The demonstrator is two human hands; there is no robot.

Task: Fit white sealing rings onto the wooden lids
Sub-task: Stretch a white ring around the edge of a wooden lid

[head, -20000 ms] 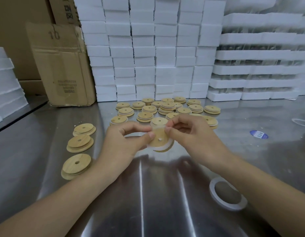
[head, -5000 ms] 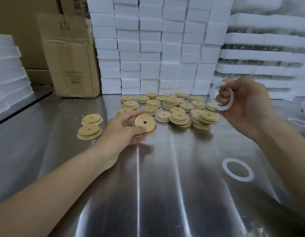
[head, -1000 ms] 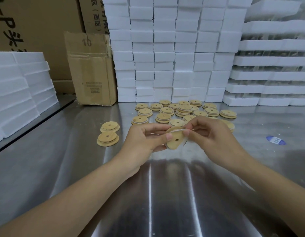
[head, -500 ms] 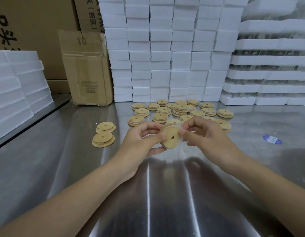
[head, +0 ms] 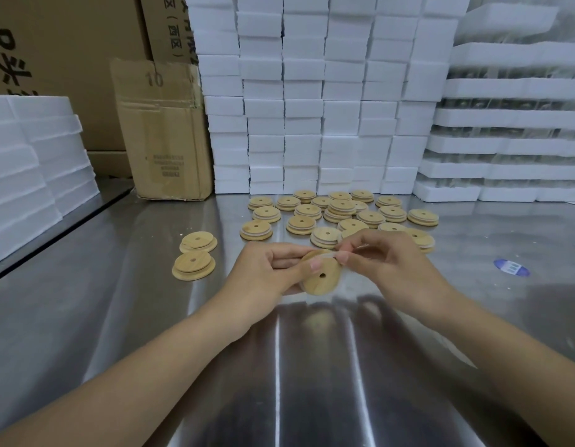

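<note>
Lid: your left hand [head: 267, 272] grips the wooden lid [head: 321, 279], fingers curled round its edge.
Ring: your right hand [head: 386, 266] pinches the white ring [head: 328, 252] at the lid's top; looks half on.
Done: ringed lids [head: 341, 211] lie past your fingertips.
Left: two bare lids [head: 194, 264], left of your left fingers.

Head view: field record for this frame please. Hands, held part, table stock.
left hand: holds wooden lid on edge above steel table
right hand: pinches white sealing ring at the lid's top rim
ring seating: cannot tell
left of hands: two lids, no rings visible
behind hands: lid pile, white rings showing on several
right: blue sticker on table
</note>
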